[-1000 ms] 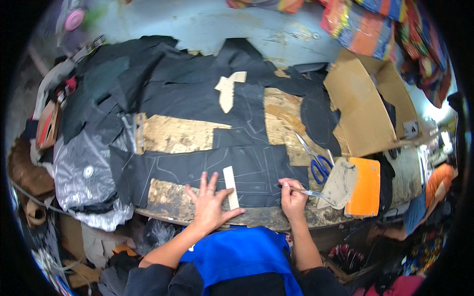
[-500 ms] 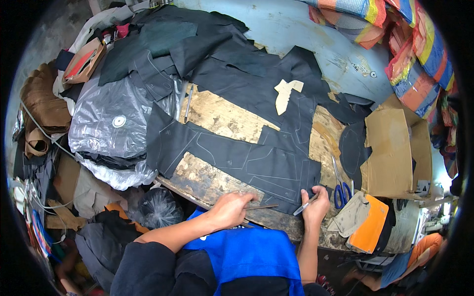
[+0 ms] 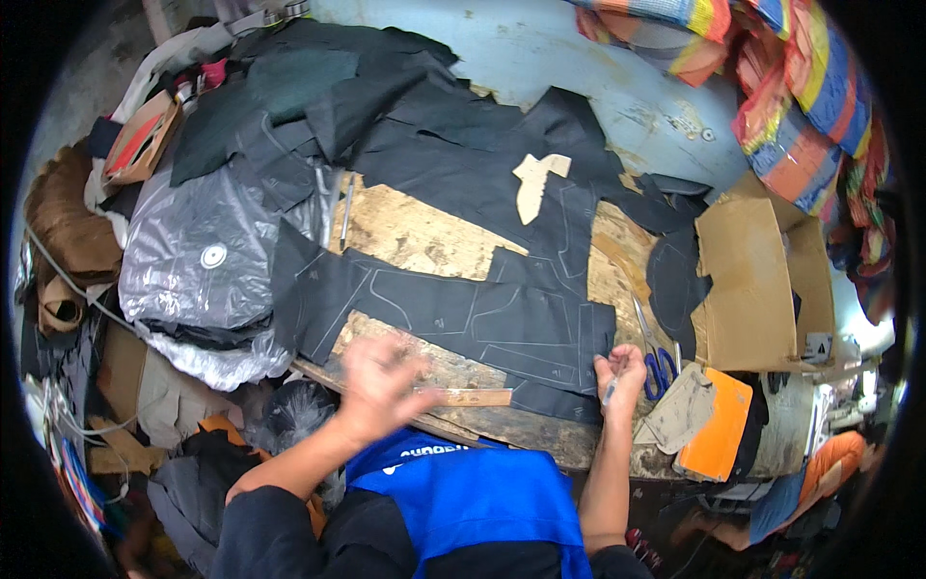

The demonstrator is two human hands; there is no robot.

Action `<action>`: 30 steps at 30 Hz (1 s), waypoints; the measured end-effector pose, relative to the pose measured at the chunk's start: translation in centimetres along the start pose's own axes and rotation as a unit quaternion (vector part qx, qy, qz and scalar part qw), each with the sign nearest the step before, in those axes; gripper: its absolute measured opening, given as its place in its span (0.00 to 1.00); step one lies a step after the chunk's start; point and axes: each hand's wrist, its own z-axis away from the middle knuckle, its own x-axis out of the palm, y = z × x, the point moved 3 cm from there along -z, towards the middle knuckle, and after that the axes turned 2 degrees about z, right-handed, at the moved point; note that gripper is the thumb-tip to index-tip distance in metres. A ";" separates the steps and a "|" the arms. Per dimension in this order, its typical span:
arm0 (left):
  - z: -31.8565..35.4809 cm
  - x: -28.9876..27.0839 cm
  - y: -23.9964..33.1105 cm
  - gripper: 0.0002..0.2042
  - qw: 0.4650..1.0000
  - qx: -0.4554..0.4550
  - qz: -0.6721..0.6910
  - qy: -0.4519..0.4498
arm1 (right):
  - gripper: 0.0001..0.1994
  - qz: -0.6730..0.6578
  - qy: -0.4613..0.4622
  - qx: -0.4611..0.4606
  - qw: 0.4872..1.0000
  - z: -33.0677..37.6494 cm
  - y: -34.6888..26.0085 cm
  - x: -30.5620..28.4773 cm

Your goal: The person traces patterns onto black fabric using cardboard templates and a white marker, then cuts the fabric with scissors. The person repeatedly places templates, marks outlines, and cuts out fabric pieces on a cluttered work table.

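Observation:
My left hand is smeared by motion above the near edge of the workbench, its thumb and fingers apart and nothing seen in them. Just right of its thumb, a flat brown strip like a ruler lies on the wood. At the near right corner of the black sheet material, my right hand is closed around a slim silvery pen, partly hidden by the fingers. Pale outlines of pattern shapes are drawn on the sheet. A cream template rests farther back on the black material.
Blue-handled scissors lie right of my right hand, beside grey templates and an orange pad. A cardboard box stands at right. Another pen lies near a plastic-wrapped bundle at left.
My left hand has let go of the brown strip and moved left and up; the strip now lies flat. My right hand still holds the pen, now turned more upright. The whole view has shifted slightly.

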 end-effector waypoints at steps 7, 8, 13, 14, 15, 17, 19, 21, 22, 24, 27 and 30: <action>-2.5 -5.3 -9.0 0.44 0.865 -0.438 -0.245 0.001 | 0.13 0.102 -0.047 -0.073 0.991 0.5 -1.7 0.7; -2.7 -5.1 -9.2 0.40 0.857 -0.445 -0.259 -0.035 | 0.12 0.101 -0.053 -0.060 0.992 0.6 -2.2 0.7; -3.1 -7.7 -7.4 0.20 0.913 -0.382 -0.143 0.006 | 0.11 0.011 -0.038 -0.087 0.995 0.7 -5.7 -0.8; -3.1 -8.3 -6.8 0.16 0.936 -0.351 -0.015 0.033 | 0.12 -0.004 -0.031 -0.096 0.995 0.4 -6.3 -1.6; -3.3 -8.6 -6.3 0.17 0.939 -0.333 0.074 0.036 | 0.12 -0.018 -0.026 -0.106 0.994 0.0 -6.8 -2.6; -3.9 -8.5 -5.6 0.20 0.929 -0.310 0.195 0.049 | 0.14 0.003 -0.013 -0.123 0.992 -0.6 -7.7 -4.8; -5.5 -7.3 -5.1 0.22 0.949 -0.253 0.174 0.069 | 0.13 0.000 0.007 -0.121 0.993 -1.3 -7.9 -7.2; -7.4 -5.7 -4.6 0.27 0.962 -0.178 0.193 0.076 | 0.13 0.018 0.073 -0.138 0.988 -1.7 -7.9 -9.6; -8.4 -4.5 -4.7 0.29 0.955 -0.189 0.213 0.087 | 0.13 0.061 0.108 -0.143 0.982 -1.7 -7.9 -10.8; -10.0 -2.4 -4.5 0.32 0.940 -0.167 0.277 0.111 | 0.13 0.063 0.161 -0.165 0.971 -1.6 -7.6 -12.5; -11.5 0.1 -3.8 0.35 0.915 -0.150 0.348 0.136 | 0.12 0.045 0.218 -0.190 0.956 -1.1 -7.2 -14.1; -12.6 1.6 -3.7 0.37 0.887 -0.161 0.401 0.161 | 0.12 0.034 0.249 -0.211 0.945 -0.8 -6.8 -14.8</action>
